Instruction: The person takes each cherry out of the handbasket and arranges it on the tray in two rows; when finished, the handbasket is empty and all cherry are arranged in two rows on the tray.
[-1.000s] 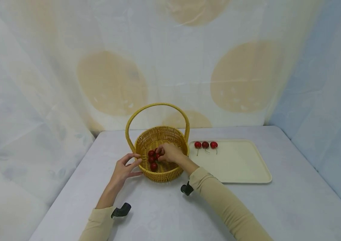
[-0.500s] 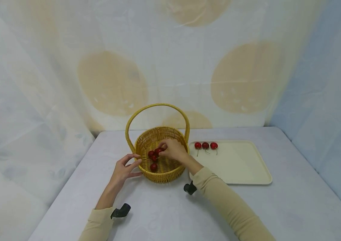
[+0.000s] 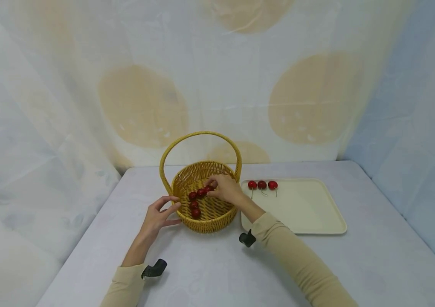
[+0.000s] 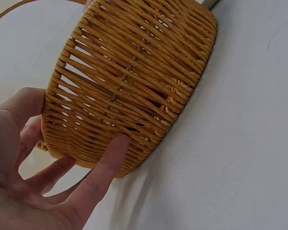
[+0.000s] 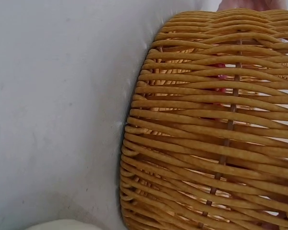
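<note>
A yellow-brown wicker basket (image 3: 210,226) with a tall hoop handle stands on the table. My left hand (image 3: 157,216) holds its left side, with fingers at the rim and on the outer wall; in the left wrist view a fingertip (image 4: 119,143) lies against the weave. Inside the basket, my right hand (image 3: 225,189) pinches a dark red cherry (image 3: 208,189) between thumb and fingers. Other cherries (image 3: 195,212) lie on the basket floor to its left. From the right wrist, the basket wall (image 5: 216,129) hides most of the right hand's work.
Right of the basket lies a cream rectangular tray (image 3: 305,209). Three stemmed cherries (image 3: 262,185) sit in a row at its back left corner. A patterned cloth (image 3: 217,85) hangs behind the table (image 3: 202,273).
My right hand has drawn rightward and slightly back inside the basket with the cherry. The cherries left on the basket floor have shifted apart. My left hand has stayed put.
</note>
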`<action>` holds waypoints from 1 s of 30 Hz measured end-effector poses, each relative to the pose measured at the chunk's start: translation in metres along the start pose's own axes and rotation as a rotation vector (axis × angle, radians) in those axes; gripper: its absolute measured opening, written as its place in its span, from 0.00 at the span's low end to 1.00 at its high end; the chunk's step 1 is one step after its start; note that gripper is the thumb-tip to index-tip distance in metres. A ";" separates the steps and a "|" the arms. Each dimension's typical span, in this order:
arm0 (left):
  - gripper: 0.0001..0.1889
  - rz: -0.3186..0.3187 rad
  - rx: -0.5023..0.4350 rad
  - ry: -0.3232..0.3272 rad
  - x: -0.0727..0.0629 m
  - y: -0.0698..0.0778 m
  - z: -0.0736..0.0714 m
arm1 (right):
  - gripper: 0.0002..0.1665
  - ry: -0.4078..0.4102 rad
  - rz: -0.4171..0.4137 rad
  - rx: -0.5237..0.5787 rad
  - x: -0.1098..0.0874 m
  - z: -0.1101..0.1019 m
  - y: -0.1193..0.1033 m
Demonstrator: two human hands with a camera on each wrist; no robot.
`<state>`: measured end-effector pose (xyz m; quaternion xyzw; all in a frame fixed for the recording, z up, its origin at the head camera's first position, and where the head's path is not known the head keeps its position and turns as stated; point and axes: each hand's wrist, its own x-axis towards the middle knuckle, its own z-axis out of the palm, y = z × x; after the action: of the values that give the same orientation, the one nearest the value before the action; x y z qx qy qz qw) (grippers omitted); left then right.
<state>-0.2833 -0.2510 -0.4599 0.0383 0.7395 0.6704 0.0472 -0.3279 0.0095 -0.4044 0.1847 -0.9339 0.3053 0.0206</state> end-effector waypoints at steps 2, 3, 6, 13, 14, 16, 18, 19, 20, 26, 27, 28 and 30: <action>0.24 0.001 -0.005 0.000 0.000 0.000 0.000 | 0.17 -0.002 -0.005 -0.008 -0.001 -0.002 0.000; 0.24 0.002 -0.006 0.001 0.000 0.000 0.001 | 0.17 -0.004 -0.009 -0.013 -0.002 -0.003 0.000; 0.25 0.005 -0.012 0.001 0.000 0.000 0.002 | 0.17 -0.007 -0.022 -0.020 -0.006 -0.006 0.002; 0.26 -0.001 -0.012 0.002 0.001 0.002 0.005 | 0.18 0.008 -0.035 -0.007 -0.018 -0.019 0.004; 0.26 -0.002 -0.011 0.001 0.001 0.002 0.005 | 0.18 0.010 -0.033 -0.011 -0.020 -0.021 0.005; 0.25 -0.005 -0.010 0.001 0.000 0.002 0.006 | 0.18 0.017 -0.040 -0.019 -0.023 -0.025 0.005; 0.26 -0.006 -0.007 -0.001 0.000 0.002 0.006 | 0.17 0.025 -0.045 -0.021 -0.027 -0.029 0.007; 0.26 -0.006 -0.006 -0.004 -0.001 0.003 0.006 | 0.17 0.029 -0.047 -0.015 -0.029 -0.031 0.008; 0.26 -0.007 -0.007 -0.005 -0.001 0.003 0.006 | 0.17 0.032 -0.050 -0.010 -0.031 -0.033 0.009; 0.26 -0.002 -0.004 -0.009 -0.002 0.006 0.004 | 0.18 0.069 -0.069 -0.005 -0.040 -0.050 0.016; 0.26 0.000 -0.003 -0.008 -0.002 0.006 0.004 | 0.18 0.075 -0.077 -0.001 -0.042 -0.054 0.017; 0.26 0.001 -0.004 -0.007 -0.002 0.006 0.003 | 0.18 0.082 -0.085 0.002 -0.043 -0.057 0.018; 0.26 0.002 -0.002 -0.007 -0.001 0.006 0.002 | 0.18 0.090 -0.097 0.017 -0.047 -0.064 0.019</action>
<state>-0.2817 -0.2482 -0.4538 0.0413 0.7386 0.6711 0.0490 -0.2956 0.0767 -0.3703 0.2160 -0.9194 0.3199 0.0760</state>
